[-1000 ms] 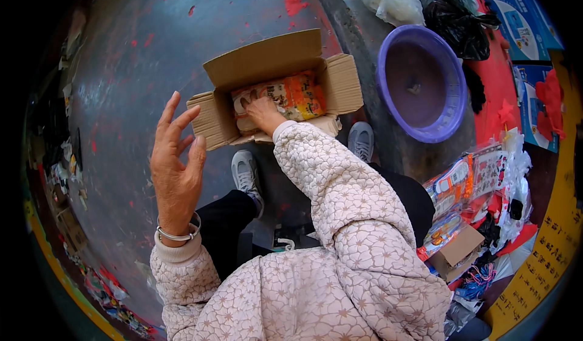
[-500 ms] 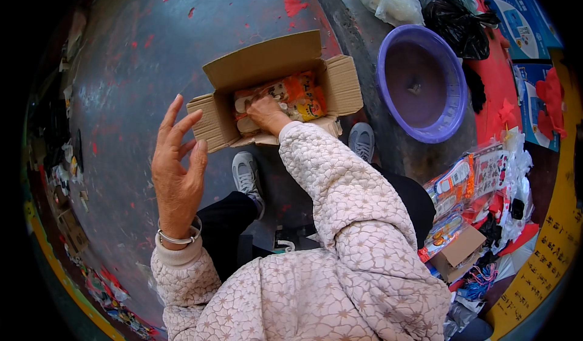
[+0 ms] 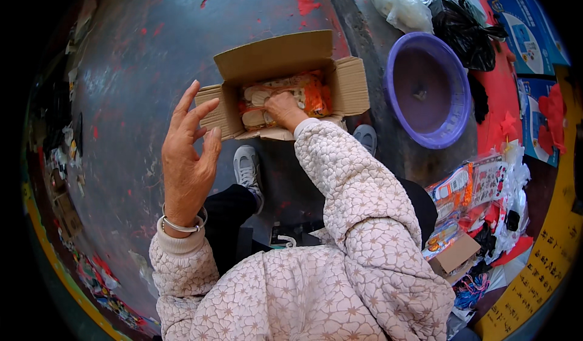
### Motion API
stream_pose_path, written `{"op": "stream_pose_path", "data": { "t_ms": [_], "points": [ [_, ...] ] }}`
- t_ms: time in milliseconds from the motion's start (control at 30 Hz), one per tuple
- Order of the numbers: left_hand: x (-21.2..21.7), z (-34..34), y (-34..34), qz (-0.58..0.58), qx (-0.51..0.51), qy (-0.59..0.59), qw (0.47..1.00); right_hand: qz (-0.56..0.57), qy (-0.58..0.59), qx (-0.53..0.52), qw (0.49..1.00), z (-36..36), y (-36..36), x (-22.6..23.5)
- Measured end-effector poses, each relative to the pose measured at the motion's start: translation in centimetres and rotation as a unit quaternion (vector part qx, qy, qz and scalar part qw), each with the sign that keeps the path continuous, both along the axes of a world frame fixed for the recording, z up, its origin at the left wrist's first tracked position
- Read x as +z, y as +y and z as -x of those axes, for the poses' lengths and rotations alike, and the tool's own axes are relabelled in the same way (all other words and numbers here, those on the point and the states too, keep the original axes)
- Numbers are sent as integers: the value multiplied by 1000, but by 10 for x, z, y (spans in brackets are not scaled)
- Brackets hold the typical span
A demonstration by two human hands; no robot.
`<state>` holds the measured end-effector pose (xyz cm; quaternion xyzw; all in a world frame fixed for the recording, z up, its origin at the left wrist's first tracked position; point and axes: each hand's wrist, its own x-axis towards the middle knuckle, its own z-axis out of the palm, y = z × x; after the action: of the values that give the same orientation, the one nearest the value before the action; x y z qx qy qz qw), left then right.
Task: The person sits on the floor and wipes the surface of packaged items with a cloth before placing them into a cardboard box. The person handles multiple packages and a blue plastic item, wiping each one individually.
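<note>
An open cardboard box (image 3: 276, 55) stands on the floor in front of my feet, its flaps folded outward. Inside lie orange-and-clear plastic packets (image 3: 317, 100) with pale, sole-shaped pieces showing. My right hand (image 3: 284, 108) reaches over the near edge into the box, its fingers bent down and closed on a packet; the fingertips are partly hidden. Left of the box, my left hand (image 3: 189, 162) is raised with fingers spread and holds nothing. Its fingertips are close to the left flap (image 3: 220, 111).
Right of the box stands a purple basin (image 3: 430, 136) with murky liquid. Beyond it lie clear and black plastic bags (image 3: 470, 37) and blue cartons (image 3: 525, 43). More packets (image 3: 452, 189) and a small carton (image 3: 455, 253) are at the lower right. My shoes (image 3: 247, 168) flank the box's near side.
The view has shifted slightly, so the box and basin appear a little displaced. My right hand stays in the box, over the packets; my left hand remains raised with fingers apart.
</note>
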<state>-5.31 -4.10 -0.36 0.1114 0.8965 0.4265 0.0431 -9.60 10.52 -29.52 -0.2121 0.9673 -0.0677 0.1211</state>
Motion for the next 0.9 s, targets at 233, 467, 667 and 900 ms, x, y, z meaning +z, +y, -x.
{"op": "stream_pose_path", "data": {
  "t_ms": [233, 467, 667, 900],
  "points": [
    [0, 0, 1, 16, -17, 10, 1000, -31, 5, -26, 999, 1, -3, 9],
    [1, -4, 3, 17, -43, -22, 999, -35, 35, 17, 999, 17, 45, -21],
    [3, -3, 8, 40, -50, -16, 998, 12, -5, -80, 997, 17, 50, -22],
    [0, -4, 6, 66, -63, 3, 996, -15, -13, -66, 998, 18, 44, -8]
  ]
}}
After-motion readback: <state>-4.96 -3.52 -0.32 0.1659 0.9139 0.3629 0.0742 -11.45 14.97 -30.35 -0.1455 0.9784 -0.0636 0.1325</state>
